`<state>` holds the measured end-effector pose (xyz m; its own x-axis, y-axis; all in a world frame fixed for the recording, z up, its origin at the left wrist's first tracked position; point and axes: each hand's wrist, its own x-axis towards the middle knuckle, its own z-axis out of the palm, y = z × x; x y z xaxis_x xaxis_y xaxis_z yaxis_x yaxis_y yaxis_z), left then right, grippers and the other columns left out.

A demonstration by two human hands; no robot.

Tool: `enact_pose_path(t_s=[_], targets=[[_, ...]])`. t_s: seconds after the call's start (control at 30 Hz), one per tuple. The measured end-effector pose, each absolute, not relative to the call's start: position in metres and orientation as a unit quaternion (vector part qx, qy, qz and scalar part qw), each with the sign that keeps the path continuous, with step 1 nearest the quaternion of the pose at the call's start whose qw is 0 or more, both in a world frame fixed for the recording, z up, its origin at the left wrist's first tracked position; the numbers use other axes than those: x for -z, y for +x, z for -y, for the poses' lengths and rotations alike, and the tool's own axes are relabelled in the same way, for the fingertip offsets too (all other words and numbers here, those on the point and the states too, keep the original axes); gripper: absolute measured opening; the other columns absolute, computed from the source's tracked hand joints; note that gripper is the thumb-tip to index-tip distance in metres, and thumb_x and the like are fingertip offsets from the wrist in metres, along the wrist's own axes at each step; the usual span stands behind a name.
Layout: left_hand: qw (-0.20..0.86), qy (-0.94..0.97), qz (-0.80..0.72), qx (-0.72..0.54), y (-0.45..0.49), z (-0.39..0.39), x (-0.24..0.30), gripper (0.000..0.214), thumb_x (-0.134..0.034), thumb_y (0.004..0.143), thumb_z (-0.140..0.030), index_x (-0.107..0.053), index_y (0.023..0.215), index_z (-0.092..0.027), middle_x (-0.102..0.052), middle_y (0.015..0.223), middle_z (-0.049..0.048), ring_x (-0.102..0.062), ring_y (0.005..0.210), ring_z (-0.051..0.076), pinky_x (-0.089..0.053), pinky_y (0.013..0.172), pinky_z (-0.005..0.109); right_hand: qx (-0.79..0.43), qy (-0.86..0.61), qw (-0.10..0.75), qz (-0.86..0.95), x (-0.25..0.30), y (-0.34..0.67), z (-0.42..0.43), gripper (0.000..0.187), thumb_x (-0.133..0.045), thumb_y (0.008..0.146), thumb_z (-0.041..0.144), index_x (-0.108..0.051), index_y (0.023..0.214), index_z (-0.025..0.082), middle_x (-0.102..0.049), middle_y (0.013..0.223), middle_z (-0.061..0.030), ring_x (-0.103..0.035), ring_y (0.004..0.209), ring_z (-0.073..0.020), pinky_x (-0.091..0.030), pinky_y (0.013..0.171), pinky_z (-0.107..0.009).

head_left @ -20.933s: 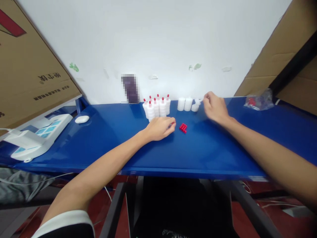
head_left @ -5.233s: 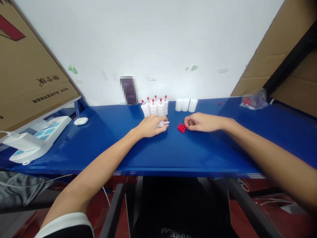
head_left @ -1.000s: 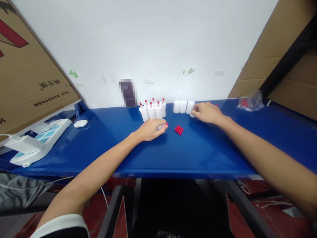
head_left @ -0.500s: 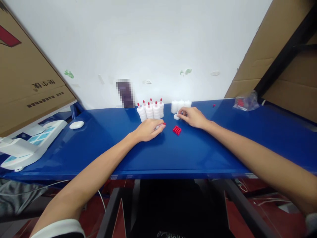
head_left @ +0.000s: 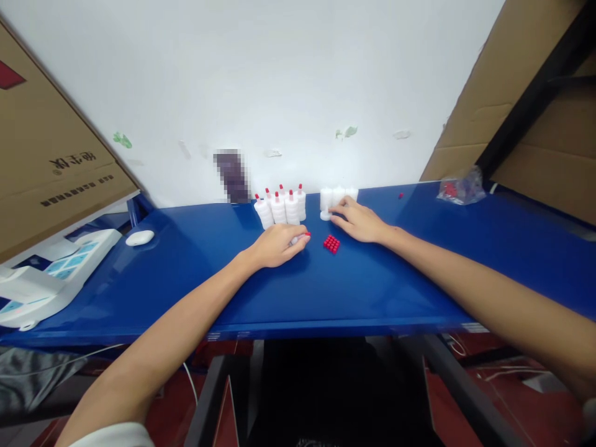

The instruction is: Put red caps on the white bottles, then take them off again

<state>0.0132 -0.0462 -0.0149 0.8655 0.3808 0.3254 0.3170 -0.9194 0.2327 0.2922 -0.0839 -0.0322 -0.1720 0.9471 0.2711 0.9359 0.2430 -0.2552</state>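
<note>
On the blue table (head_left: 372,279) my left hand (head_left: 277,243) lies closed around a small white bottle with a red cap (head_left: 302,236), which pokes out to the right of my fingers. My right hand (head_left: 356,220) rests closed on an uncapped white bottle (head_left: 325,215) lying in front of the row of uncapped white bottles (head_left: 336,197). A square cluster of loose red caps (head_left: 331,244) sits between my hands. Several capped white bottles (head_left: 280,207) stand in a group behind my left hand.
A white device with blue keys (head_left: 41,276) and a white mouse-like object (head_left: 139,237) lie at the left. Cardboard boxes (head_left: 51,155) flank both sides. A clear bag of red caps (head_left: 459,186) and one stray red cap (head_left: 400,196) sit at the back right.
My right hand has come back from the uncapped row towards the middle, bringing one white bottle down onto the table. My left hand has stayed put with its capped bottle.
</note>
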Motion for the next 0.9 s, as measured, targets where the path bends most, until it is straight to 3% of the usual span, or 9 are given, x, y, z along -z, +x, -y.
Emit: enact_pose_path(t_s=[0.17, 0.43, 0.63, 0.77, 0.9], targets=[[0.085, 0.962, -0.183, -0.183, 0.013, 0.046, 0.015, 0.037, -0.039, 0.105, -0.041, -0.068, 0.099, -0.018, -0.074, 0.09, 0.0053, -0.067, 0.079, 0.019, -0.046, 0.072, 0.029, -0.026, -0.603, 0.177, 0.778, 0.032, 0.294, 0.082, 0.053, -0.035, 0.106, 0.047, -0.061, 0.144, 0.021, -0.054, 0.143, -0.0163, -0.064, 0.117, -0.0348, -0.052, 0.099, -0.053], [0.08, 0.963, -0.179, -0.182, 0.013, 0.046, 0.014, 0.037, -0.039, 0.106, -0.041, -0.067, 0.099, -0.017, -0.074, 0.09, 0.005, -0.066, 0.077, 0.018, -0.044, 0.07, 0.028, -0.022, -0.633, 0.162, 0.757, 0.034, 0.292, 0.076, 0.056, -0.034, 0.105, 0.053, -0.056, 0.149, 0.026, -0.058, 0.141, -0.0151, -0.065, 0.119, -0.0377, -0.053, 0.095, -0.054], [0.075, 0.964, -0.186, -0.173, 0.012, 0.047, 0.013, 0.038, -0.038, 0.106, -0.041, -0.066, 0.095, -0.018, -0.072, 0.086, 0.0044, -0.064, 0.074, 0.017, -0.042, 0.068, 0.028, -0.024, -0.621, 0.187, 0.761, 0.039, 0.299, 0.071, 0.052, -0.04, 0.105, 0.047, -0.059, 0.146, 0.024, -0.059, 0.14, -0.0156, -0.065, 0.119, -0.0355, -0.052, 0.098, -0.051], [0.073, 0.966, -0.182, -0.17, 0.013, 0.048, 0.012, 0.038, -0.038, 0.106, -0.041, -0.065, 0.093, -0.018, -0.07, 0.083, 0.0037, -0.061, 0.072, 0.016, -0.04, 0.066, 0.028, -0.011, -0.58, 0.246, 0.776, 0.041, 0.305, 0.069, 0.046, -0.046, 0.102, 0.04, -0.068, 0.136, 0.018, -0.065, 0.127, -0.0159, -0.067, 0.109, -0.0303, -0.051, 0.098, -0.046], [0.074, 0.967, -0.172, -0.174, 0.014, 0.047, 0.013, 0.037, -0.04, 0.107, -0.041, -0.065, 0.091, -0.018, -0.069, 0.082, 0.0028, -0.061, 0.071, 0.016, -0.04, 0.067, 0.028, 0.013, -0.56, 0.323, 0.763, 0.034, 0.3, 0.078, 0.033, -0.048, 0.098, 0.027, -0.076, 0.111, 0.015, -0.074, 0.107, -0.0123, -0.067, 0.085, -0.0237, -0.05, 0.086, -0.039]])
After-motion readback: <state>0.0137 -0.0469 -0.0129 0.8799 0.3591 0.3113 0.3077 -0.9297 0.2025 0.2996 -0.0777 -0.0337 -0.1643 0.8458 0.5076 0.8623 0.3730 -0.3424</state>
